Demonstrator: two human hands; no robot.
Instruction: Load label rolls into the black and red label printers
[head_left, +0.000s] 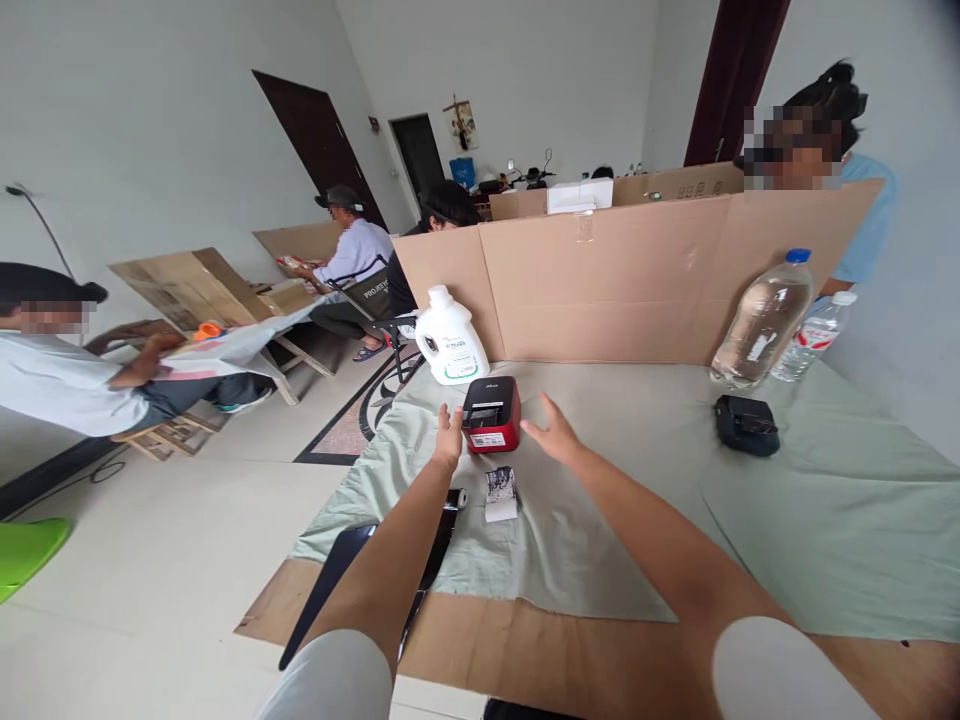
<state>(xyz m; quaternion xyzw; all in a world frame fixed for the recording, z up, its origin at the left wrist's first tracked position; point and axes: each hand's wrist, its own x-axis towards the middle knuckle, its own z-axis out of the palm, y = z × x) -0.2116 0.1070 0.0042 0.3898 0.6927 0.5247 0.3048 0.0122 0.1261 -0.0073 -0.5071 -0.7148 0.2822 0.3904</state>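
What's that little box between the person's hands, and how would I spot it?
Find the table's pale green cloth before the cardboard screen. Near its left end, by the white jug, sits a small label printer: the only red thing, black-topped, between the left hand and right hand.

Both hands flank a small red printer (491, 414): left hand (450, 438) touching at nine o'clock, right hand (553, 432) open at three. A paper roll (500, 493) lies at six o'clock.
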